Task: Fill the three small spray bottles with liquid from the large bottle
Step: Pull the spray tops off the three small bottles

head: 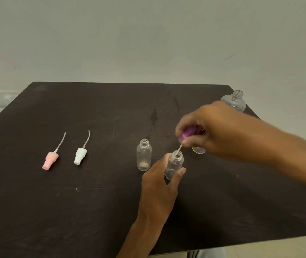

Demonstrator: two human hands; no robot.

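Hiding most of a third small bottle [198, 150] and the lower half of the large bottle [234, 101] behind the right hand [210, 135]. Covering much of the purple sprayer [186, 135] with fingers. Running off the right edge: the table [241, 211].

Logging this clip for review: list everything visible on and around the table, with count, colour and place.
table: 1, dark brown, fills lower frame
pink spray cap: 1, lying at left
white spray cap: 1, lying right of the pink one
open small bottle: 1, clear, standing mid-table
held small bottle: 1, clear, in left hand
third small bottle: 1, clear, mostly hidden behind right hand
large bottle: 1, clear, far right edge, uncapped
purple spray cap: 1, in right hand
wall: pale grey, behind
left hand
right hand
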